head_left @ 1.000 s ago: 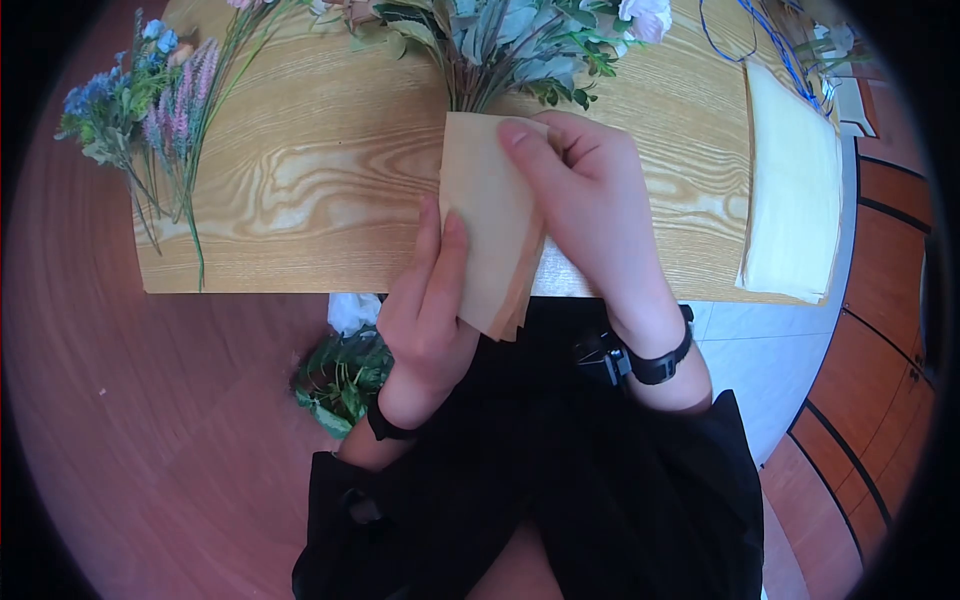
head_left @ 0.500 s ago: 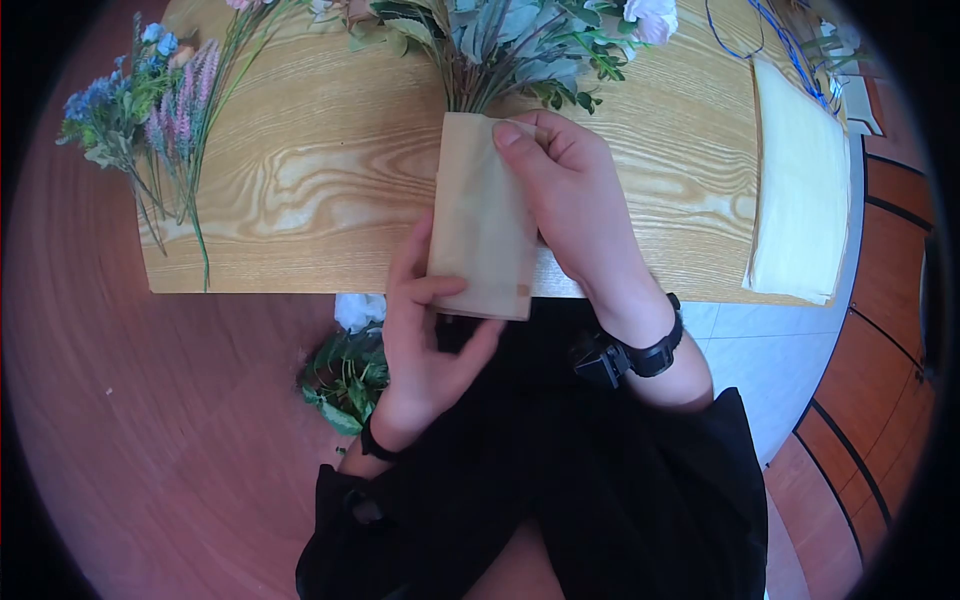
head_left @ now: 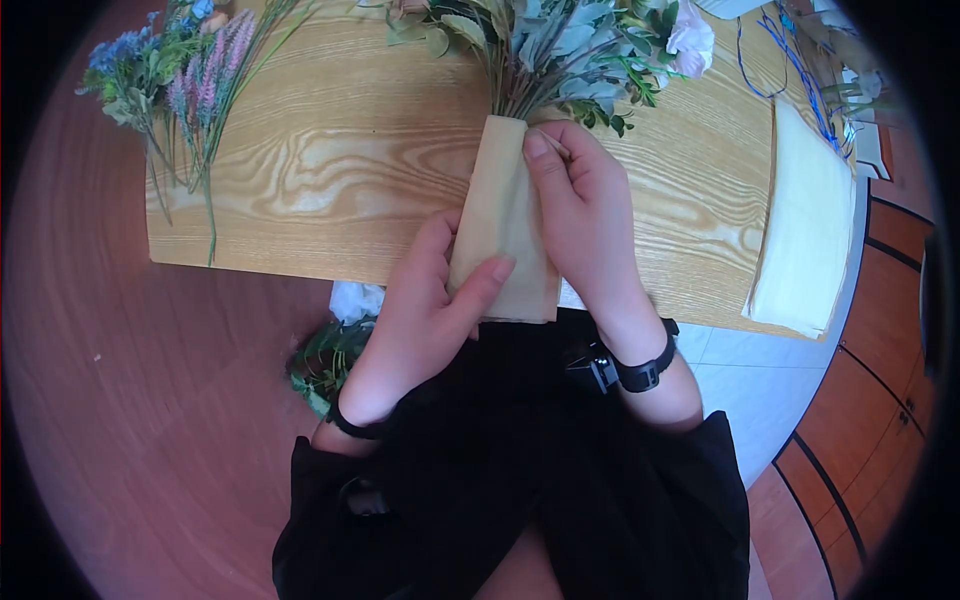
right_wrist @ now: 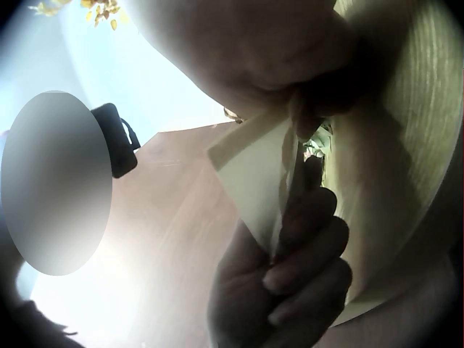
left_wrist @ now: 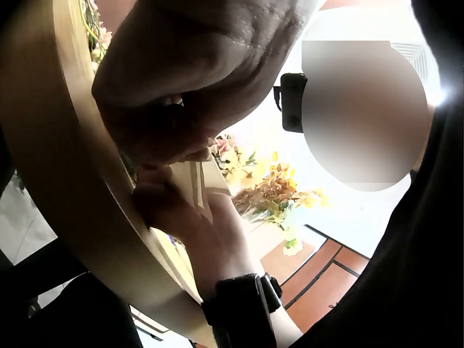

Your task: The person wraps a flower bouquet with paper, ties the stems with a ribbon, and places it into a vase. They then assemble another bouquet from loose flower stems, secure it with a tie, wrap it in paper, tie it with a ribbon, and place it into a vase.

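Observation:
A tan paper wrap (head_left: pixel 500 215) surrounds the stems of a bouquet (head_left: pixel 560 45) of grey-green leaves and pale flowers. My left hand (head_left: pixel 425 300) grips the lower part of the paper, thumb on its front and fingers behind. Higher up, my right hand (head_left: pixel 590 215) pinches the paper's right edge near its top. In the left wrist view the left hand (left_wrist: pixel 196 65) is close to the camera, with the right hand (left_wrist: pixel 196 217) beyond it at the paper. The right wrist view shows the left fingers curled around the paper (right_wrist: pixel 257 170); the stems inside are hidden.
Loose blue and pink flowers (head_left: pixel 205 85) lie at the table's left. A stack of pale paper sheets (head_left: pixel 810 225) lies at the right, below blue cords (head_left: pixel 815 95). The wooden table (head_left: pixel 330 170) ends just before the body. Green leaves (head_left: pixel 325 365) show below its front edge.
The left hand has regripped the lower paper, its thumb now across the front. The folded paper end has been flattened. In the head view, bouquet and wrap appear farther right.

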A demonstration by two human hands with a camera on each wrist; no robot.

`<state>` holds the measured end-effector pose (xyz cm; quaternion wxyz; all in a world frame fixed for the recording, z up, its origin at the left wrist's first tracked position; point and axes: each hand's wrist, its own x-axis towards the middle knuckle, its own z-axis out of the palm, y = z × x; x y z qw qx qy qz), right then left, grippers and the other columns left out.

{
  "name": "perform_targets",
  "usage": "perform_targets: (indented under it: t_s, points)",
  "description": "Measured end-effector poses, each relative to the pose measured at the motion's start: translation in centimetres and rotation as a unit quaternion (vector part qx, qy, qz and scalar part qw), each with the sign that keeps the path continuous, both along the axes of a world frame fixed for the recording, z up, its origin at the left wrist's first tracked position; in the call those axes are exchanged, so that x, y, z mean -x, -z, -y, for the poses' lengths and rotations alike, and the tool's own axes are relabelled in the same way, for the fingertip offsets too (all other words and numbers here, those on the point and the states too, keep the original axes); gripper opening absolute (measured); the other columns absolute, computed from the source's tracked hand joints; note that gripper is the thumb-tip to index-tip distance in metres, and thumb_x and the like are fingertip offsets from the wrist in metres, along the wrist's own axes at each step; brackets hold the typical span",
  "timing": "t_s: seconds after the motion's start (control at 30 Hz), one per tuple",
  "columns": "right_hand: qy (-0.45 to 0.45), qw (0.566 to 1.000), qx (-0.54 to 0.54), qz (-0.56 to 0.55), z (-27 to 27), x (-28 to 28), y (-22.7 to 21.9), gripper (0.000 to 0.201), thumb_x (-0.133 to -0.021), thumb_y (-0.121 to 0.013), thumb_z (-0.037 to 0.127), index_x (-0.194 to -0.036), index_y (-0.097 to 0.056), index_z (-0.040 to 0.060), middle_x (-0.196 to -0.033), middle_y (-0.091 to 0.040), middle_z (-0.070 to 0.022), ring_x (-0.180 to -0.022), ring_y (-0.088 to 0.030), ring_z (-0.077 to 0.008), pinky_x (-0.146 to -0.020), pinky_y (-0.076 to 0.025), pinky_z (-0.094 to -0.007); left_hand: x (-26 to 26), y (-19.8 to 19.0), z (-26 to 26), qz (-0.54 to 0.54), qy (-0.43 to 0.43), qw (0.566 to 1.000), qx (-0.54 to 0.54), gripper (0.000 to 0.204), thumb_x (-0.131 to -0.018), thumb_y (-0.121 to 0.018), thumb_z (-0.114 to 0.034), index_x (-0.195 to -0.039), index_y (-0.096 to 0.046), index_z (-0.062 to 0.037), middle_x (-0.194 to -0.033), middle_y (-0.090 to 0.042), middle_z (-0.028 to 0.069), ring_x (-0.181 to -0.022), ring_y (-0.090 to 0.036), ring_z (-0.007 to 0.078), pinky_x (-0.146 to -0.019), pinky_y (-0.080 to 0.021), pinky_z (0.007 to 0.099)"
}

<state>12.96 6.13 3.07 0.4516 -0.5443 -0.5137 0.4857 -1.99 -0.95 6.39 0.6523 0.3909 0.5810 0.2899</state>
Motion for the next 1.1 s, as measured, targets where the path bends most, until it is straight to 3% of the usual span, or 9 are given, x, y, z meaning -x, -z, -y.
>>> perform_targets:
  t_s: [0.07, 0.2, 0.4, 0.5, 0.57, 0.83, 0.93, 1.0, 1.1]
  points:
    - [-0.001, 0.999, -0.034, 0.033, 0.0, 0.1, 0.1, 0.015, -0.098, -0.056, 0.011, -0.096, -0.062, -0.0014, -0.066, -0.058, -0.0118, -0.058, -0.054, -0.0193, -0.057, -0.043, -0.0321, -0.3, 1.8, 0.2, -0.048, -0.014, 0.978, -0.203, 0.040, -0.091, -0.067, -0.018, -0.119, -0.048, 0.0037, -0.094, -0.063, 0.0123, -0.082, -0.062, 0.0178, -0.072, -0.051, 0.0306]
    - [0.002, 0.997, -0.040, 0.066, -0.2, 0.3, -0.5, 0.015, -0.098, -0.056, 0.012, -0.095, -0.062, -0.0013, -0.066, -0.057, -0.0141, -0.059, -0.056, -0.0236, -0.058, -0.045, -0.0336, -0.1, 1.6, -0.1, -0.098, 0.015, 0.980, -0.170, 0.038, -0.087, -0.066, -0.013, -0.116, -0.048, 0.0044, -0.095, -0.062, 0.0165, -0.091, -0.062, 0.0243, -0.082, -0.049, 0.0362]
    - [0.045, 0.998, -0.034, 0.036, 0.4, -1.1, -1.7, 0.016, -0.094, -0.060, 0.008, -0.106, -0.060, -0.0024, -0.084, -0.063, -0.0136, -0.069, -0.060, -0.0293, -0.065, -0.049, -0.0351, -0.6, 1.6, -0.1, -0.119, -0.009, 0.986, -0.119, 0.033, -0.091, -0.061, -0.008, -0.119, -0.048, 0.0018, -0.097, -0.060, 0.0054, -0.079, -0.057, 0.0068, -0.067, -0.048, 0.0222]
    - [-0.019, 0.949, -0.218, 0.226, 2.8, -2.9, -3.8, 0.035, -0.090, -0.060, 0.005, -0.123, -0.053, -0.0068, -0.109, -0.057, -0.0210, -0.099, -0.057, -0.0354, -0.085, -0.048, -0.0387, -1.0, 1.9, 0.1, -0.092, -0.024, 0.987, -0.127, 0.029, -0.092, -0.060, -0.009, -0.116, -0.048, 0.0013, -0.096, -0.059, 0.0066, -0.081, -0.057, 0.0096, -0.069, -0.048, 0.0251]
    - [-0.075, 0.956, -0.177, 0.222, 4.5, -1.8, -5.4, 0.039, -0.091, -0.059, 0.007, -0.127, -0.051, -0.0081, -0.110, -0.055, -0.0223, -0.099, -0.056, -0.0359, -0.086, -0.047, -0.0397, -1.4, 2.0, -0.1, -0.137, -0.029, 0.969, -0.204, 0.031, -0.089, -0.060, -0.009, -0.114, -0.047, 0.0043, -0.098, -0.063, 0.0223, -0.091, -0.065, 0.0323, -0.077, -0.050, 0.0393]
    - [-0.123, 0.975, -0.097, 0.160, 3.8, -0.2, -4.8, 0.055, -0.095, -0.059, 0.016, -0.137, -0.040, -0.0136, -0.111, -0.049, -0.0275, -0.098, -0.055, -0.0413, -0.084, -0.048, -0.0411, -1.6, 0.2, 0.4, -0.225, 0.051, 0.951, -0.207, 0.039, -0.087, -0.067, -0.011, -0.113, -0.042, 0.0028, -0.091, -0.062, 0.0245, -0.083, -0.064, 0.0405, -0.066, -0.049, 0.0454]
    - [-0.106, 0.977, -0.079, 0.167, 2.8, -0.4, -5.3, 0.047, -0.093, -0.062, 0.019, -0.124, -0.051, -0.0142, -0.097, -0.056, -0.0263, -0.084, -0.060, -0.0398, -0.074, -0.050, -0.0410, -2.1, 0.1, 0.1, -0.263, 0.069, 0.937, -0.221, 0.040, -0.085, -0.067, -0.009, -0.112, -0.040, 0.0034, -0.085, -0.060, 0.0239, -0.077, -0.063, 0.0401, -0.063, -0.048, 0.0473]
    - [-0.115, 0.983, 0.049, 0.136, 1.7, -0.6, -5.4, 0.034, -0.092, -0.066, 0.018, -0.110, -0.061, -0.0115, -0.084, -0.067, -0.0124, -0.070, -0.063, -0.0142, -0.064, -0.050, -0.0275, -2.3, 0.0, 0.1, -0.289, 0.076, 0.914, -0.275, 0.042, -0.083, -0.065, -0.009, -0.111, -0.038, 0.0055, -0.068, -0.061, 0.0261, -0.063, -0.062, 0.0474, -0.054, -0.049, 0.0536]
    - [-0.065, 0.989, 0.003, 0.132, 0.1, -0.3, -3.6, 0.037, -0.085, -0.069, 0.024, -0.074, -0.058, -0.0088, -0.060, -0.058, -0.0195, -0.053, -0.059, -0.0354, -0.051, -0.047, -0.0408, -2.7, -0.1, 0.2, -0.312, 0.094, 0.914, -0.239, 0.044, -0.080, -0.065, -0.008, -0.111, -0.038, 0.0049, -0.064, -0.060, 0.0229, -0.059, -0.062, 0.0443, -0.053, -0.049, 0.0523]
